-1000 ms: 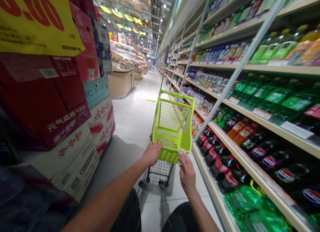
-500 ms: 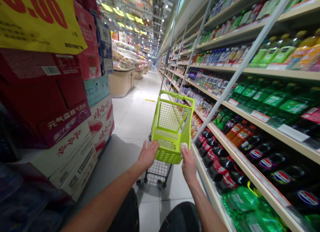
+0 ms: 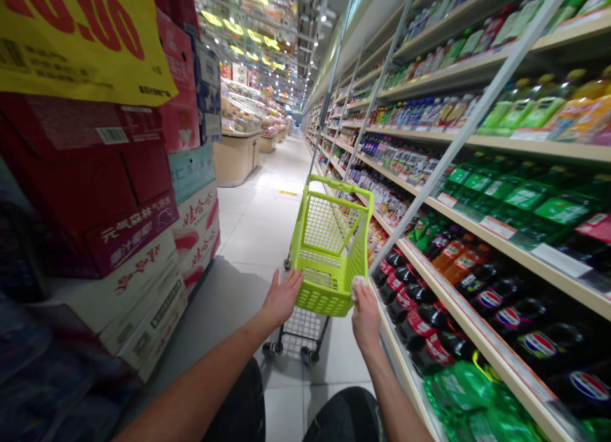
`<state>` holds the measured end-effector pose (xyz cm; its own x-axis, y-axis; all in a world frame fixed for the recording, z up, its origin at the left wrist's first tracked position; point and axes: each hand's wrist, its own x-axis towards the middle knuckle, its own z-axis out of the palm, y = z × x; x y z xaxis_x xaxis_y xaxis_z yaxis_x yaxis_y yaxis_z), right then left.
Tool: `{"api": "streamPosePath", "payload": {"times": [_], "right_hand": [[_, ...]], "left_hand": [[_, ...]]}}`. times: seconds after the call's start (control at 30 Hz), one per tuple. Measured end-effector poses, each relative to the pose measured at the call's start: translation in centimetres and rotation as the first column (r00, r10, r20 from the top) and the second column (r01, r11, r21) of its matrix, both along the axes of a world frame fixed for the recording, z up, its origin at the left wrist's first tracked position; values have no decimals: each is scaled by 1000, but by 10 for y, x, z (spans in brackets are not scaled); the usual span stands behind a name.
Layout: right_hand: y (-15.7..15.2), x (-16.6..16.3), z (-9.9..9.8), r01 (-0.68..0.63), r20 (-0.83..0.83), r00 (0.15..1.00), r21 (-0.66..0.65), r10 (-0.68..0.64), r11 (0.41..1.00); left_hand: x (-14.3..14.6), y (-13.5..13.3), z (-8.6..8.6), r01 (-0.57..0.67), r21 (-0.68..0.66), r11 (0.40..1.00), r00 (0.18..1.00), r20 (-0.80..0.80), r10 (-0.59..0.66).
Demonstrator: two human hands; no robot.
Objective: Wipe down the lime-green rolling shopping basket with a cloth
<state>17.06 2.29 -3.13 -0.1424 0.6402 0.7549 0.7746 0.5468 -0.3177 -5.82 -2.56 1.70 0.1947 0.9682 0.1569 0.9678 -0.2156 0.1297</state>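
Note:
A small lime-green shopping cart [image 3: 329, 245] with an empty mesh basket stands on the tiled aisle floor in front of me. My left hand [image 3: 282, 297] rests on the near left corner of the basket, fingers curled over its rim. At the near right corner my right hand [image 3: 365, 313] is closed on a small white crumpled thing [image 3: 357, 283], pressed against the basket's edge.
Long shelves [image 3: 496, 232] of soda and drink bottles run along the right. Stacked red and white cartons [image 3: 124, 238] under a yellow price sign [image 3: 81, 41] stand on the left. The tiled aisle [image 3: 267, 213] runs ahead to a wooden display counter [image 3: 236, 156].
The cart has rolled a little forward along the aisle with both hands on it. My right hand has shifted up from under the basket's corner to its right edge.

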Motion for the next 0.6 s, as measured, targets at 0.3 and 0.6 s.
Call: {"api": "streamPosePath", "payload": {"times": [0.3, 0.6], "right_hand": [[-9, -62, -6, -237, 72, 968, -65, 241, 969], [-4, -30, 0, -58, 0, 998, -46, 58, 997]], "left_hand": [[5, -2, 10, 90, 5, 996, 996, 7, -90], [10, -1, 7, 87, 7, 996, 996, 12, -87]]}}
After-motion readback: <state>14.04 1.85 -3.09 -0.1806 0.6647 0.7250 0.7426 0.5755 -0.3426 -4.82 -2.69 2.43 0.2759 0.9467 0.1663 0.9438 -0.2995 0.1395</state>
